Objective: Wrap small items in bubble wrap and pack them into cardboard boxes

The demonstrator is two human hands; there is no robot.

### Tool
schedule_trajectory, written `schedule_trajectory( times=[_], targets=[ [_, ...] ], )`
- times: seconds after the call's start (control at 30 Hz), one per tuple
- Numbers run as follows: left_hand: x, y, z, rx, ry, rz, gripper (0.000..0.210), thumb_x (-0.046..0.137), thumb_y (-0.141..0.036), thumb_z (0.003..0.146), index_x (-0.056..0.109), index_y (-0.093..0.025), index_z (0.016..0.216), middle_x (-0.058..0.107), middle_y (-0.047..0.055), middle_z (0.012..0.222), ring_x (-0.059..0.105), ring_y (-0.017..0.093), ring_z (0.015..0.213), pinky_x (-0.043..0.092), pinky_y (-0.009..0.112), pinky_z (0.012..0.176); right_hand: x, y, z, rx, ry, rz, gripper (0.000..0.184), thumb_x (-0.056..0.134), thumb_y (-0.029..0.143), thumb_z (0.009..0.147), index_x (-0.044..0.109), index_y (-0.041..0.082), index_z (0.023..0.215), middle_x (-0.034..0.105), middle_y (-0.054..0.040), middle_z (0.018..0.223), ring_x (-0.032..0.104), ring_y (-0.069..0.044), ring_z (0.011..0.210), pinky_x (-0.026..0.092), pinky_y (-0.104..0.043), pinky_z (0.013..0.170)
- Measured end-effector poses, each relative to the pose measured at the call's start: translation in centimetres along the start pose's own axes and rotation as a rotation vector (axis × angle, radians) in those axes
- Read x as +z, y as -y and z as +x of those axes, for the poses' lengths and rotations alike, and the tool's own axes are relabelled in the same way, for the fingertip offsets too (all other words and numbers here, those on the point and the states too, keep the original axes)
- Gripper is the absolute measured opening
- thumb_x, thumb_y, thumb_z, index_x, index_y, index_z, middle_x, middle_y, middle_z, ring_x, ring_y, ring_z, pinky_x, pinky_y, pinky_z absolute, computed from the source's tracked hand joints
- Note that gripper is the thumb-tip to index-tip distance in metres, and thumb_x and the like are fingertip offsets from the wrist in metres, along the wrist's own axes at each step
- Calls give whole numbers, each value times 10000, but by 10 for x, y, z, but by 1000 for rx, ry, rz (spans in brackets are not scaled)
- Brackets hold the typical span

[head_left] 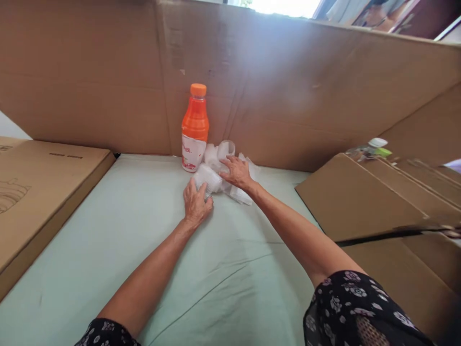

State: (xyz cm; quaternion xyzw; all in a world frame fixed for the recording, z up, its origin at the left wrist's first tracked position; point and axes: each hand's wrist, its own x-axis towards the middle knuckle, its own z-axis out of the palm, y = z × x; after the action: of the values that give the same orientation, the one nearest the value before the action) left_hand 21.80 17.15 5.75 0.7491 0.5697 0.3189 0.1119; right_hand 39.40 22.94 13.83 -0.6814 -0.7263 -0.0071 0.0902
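A small heap of clear bubble wrap (208,179), partly rolled up, lies on the pale green sheet (223,269) by the cardboard wall. At its near left edge is my left hand (196,204), with fingers apart and fingertips touching the wrap. From the right, my right hand (237,172) reaches over the heap, fingers spread on or just above the rolled pieces; exact contact is hard to see. Right behind the heap, to the left, stands an upright orange bottle (195,127) with an orange cap and a white label.
A tall cardboard wall (306,91) runs across the back. On the left lies a flat cardboard box (54,192). Cardboard boxes (374,197) stand at the right, with a white-capped clear bottle (376,144) behind them. Part of a person (382,17) shows beyond the wall.
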Motion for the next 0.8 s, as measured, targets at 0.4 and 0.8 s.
schedule_trajectory(
  times=[0.4,0.8],
  targets=[
    [-7,-1,-3,136,38,83,464,553,-302,872,630,-128,1296,660,183,1283,568,348,1216,379,507,1093,12,-14,-293,165,-290,383,306,540,273,940,680,253,1211,605,-99,1433,584,-281,1282,489,-498,1013],
    [-13,8,-32,211,-160,-92,595,584,-394,823,555,-105,1342,413,254,1514,413,432,1401,323,608,1138,-114,-60,-413,292,-653,-296,307,563,267,949,639,224,1243,646,-130,1370,541,-306,1333,406,-491,1036]
  ],
)
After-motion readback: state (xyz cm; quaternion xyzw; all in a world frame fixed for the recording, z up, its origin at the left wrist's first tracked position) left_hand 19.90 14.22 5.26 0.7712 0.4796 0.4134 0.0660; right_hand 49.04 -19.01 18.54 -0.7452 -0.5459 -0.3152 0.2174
